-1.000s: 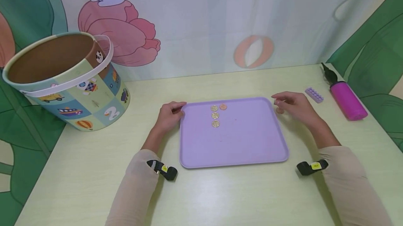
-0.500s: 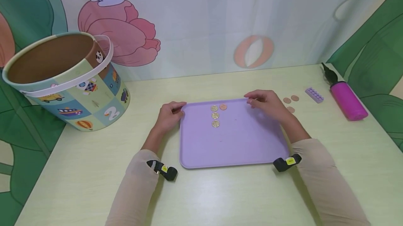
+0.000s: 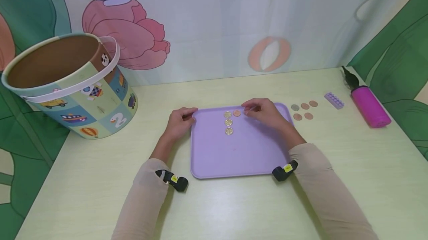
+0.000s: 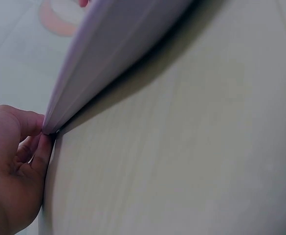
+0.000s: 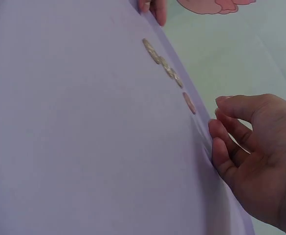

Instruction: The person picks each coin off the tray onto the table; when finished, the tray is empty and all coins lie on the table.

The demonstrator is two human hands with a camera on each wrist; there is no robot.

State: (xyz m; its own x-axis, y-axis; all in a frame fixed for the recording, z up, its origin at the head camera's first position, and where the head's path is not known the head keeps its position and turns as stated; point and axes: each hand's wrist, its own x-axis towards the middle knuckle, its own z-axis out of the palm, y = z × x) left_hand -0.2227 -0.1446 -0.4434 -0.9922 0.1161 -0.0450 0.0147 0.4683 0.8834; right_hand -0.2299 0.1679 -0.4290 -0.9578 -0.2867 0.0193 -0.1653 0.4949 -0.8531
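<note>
On the table lies a purple tray (image 3: 214,158). My left hand (image 3: 179,124) pinches its far left corner, and the left wrist view shows thumb and fingers at that rim. Along the tray's far side, gold-coloured coins (image 3: 228,122) form a column of three, with a copper coin (image 3: 236,113) to the right of the top one. My right hand (image 3: 264,112) is over the tray's far edge, bent fingertips just right of the copper coin. In the right wrist view its thumb (image 5: 221,152) and fingers are close together; I cannot tell whether they hold a coin.
Right of the tray lie several copper coins (image 3: 304,106) and a silver-coloured coin (image 3: 295,107). Beyond them are a purple toy brick (image 3: 333,100) and a magenta hand pump (image 3: 370,107) with a black nozzle. A large patterned bucket (image 3: 97,102) stands at the back left.
My right hand has moved left from beside the loose coins, across the tray's far edge, to beside the copper coin. More loose coins are uncovered. The left hand has stayed at the corner.
</note>
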